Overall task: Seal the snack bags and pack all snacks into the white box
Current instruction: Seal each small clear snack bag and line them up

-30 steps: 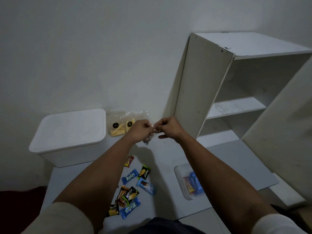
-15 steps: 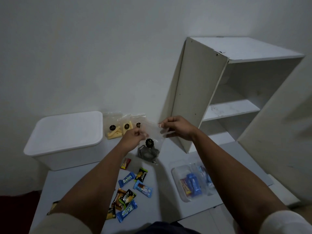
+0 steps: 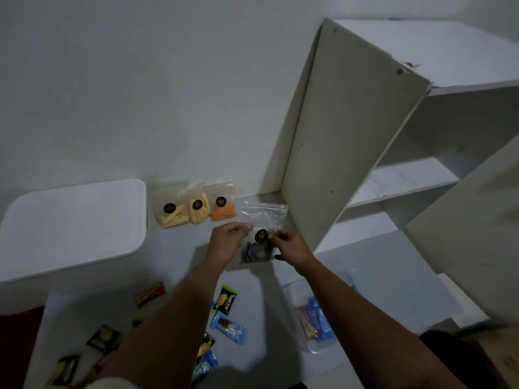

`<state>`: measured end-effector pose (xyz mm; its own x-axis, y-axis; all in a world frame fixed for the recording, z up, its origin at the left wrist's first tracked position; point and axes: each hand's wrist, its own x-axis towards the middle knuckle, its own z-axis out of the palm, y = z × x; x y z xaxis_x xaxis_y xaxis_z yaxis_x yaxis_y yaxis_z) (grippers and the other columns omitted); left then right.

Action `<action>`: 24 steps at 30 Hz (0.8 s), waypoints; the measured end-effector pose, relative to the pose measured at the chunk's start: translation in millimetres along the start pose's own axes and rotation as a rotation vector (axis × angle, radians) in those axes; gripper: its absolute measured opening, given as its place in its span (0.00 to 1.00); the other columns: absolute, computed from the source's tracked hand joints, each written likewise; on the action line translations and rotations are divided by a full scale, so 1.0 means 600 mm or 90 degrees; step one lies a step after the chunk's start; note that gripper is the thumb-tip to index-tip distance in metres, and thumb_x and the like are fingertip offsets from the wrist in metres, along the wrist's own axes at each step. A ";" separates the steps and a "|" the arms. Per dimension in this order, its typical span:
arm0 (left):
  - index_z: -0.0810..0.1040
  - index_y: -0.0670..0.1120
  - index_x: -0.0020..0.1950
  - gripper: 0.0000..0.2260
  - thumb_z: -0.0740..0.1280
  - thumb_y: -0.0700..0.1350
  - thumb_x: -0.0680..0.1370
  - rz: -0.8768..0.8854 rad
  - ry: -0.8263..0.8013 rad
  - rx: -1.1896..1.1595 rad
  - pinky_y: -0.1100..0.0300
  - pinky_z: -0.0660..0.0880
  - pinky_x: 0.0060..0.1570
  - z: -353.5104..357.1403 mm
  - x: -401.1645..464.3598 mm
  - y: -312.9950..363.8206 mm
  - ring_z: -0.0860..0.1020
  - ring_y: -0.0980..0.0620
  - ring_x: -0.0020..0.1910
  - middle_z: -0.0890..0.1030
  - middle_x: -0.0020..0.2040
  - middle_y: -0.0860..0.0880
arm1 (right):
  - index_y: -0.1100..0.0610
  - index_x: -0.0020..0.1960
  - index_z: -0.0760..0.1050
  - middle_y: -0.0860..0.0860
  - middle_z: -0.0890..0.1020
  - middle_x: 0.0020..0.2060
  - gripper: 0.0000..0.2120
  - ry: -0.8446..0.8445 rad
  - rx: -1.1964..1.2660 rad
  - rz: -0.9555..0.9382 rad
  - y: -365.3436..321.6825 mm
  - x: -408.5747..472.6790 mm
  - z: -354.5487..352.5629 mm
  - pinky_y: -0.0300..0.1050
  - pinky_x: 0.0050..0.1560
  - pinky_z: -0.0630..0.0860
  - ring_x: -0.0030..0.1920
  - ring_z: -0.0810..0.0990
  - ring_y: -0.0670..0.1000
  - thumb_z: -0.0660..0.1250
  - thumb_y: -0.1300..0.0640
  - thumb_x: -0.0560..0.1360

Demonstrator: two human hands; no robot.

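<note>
Both hands, left (image 3: 228, 240) and right (image 3: 289, 245), pinching clear dark-snack zip bag (image 3: 259, 234) mid-frame; uneven grip could leave seal gapped.

Layout relative to the box (image 3: 70, 226), which stands at the back left of the surface (image 3: 174, 248). Just right of the box, three bags (image 3: 196, 210) stand in a row against the wall. Right of these, a fourth bag (image 3: 261, 220) is held between the left hand (image 3: 227, 242) and right hand (image 3: 292, 247). Further right stands the shelf unit (image 3: 345, 153). In front of the box, wrapped snacks (image 3: 227, 324) lie scattered on the surface. Right of the snacks, a tub (image 3: 292, 293) holds more packets.
</note>
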<state>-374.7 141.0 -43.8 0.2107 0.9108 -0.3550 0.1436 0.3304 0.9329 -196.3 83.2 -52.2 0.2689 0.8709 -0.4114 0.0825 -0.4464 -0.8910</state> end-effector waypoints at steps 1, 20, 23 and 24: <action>0.87 0.48 0.50 0.06 0.74 0.48 0.77 -0.006 0.001 0.035 0.52 0.82 0.55 0.005 0.017 -0.007 0.84 0.48 0.53 0.87 0.49 0.48 | 0.54 0.49 0.81 0.58 0.83 0.49 0.05 0.008 -0.004 0.006 0.002 0.024 0.000 0.56 0.49 0.79 0.48 0.80 0.54 0.67 0.61 0.81; 0.81 0.43 0.52 0.14 0.66 0.54 0.80 -0.144 0.257 0.215 0.60 0.70 0.45 0.051 0.320 -0.055 0.82 0.44 0.50 0.84 0.49 0.46 | 0.63 0.53 0.79 0.61 0.84 0.50 0.06 0.094 -0.128 0.019 0.022 0.451 0.071 0.56 0.61 0.77 0.54 0.82 0.61 0.68 0.62 0.78; 0.81 0.46 0.45 0.10 0.67 0.51 0.79 -0.147 0.266 0.247 0.61 0.70 0.42 0.033 0.292 -0.066 0.82 0.42 0.47 0.84 0.47 0.44 | 0.60 0.65 0.76 0.56 0.83 0.55 0.16 0.124 -0.109 0.017 0.029 0.426 0.076 0.53 0.64 0.75 0.57 0.81 0.56 0.69 0.63 0.77; 0.81 0.48 0.45 0.08 0.67 0.50 0.79 -0.146 0.261 0.248 0.60 0.71 0.43 0.025 0.278 -0.067 0.82 0.43 0.48 0.84 0.48 0.45 | 0.58 0.68 0.74 0.55 0.82 0.57 0.20 0.138 -0.107 0.020 0.038 0.417 0.075 0.52 0.65 0.76 0.58 0.80 0.55 0.69 0.62 0.77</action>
<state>-330.7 276.0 -141.2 -0.2466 0.8734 -0.4199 0.5000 0.4858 0.7169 -170.4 300.1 -184.4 0.4716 0.8000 -0.3710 0.2239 -0.5156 -0.8271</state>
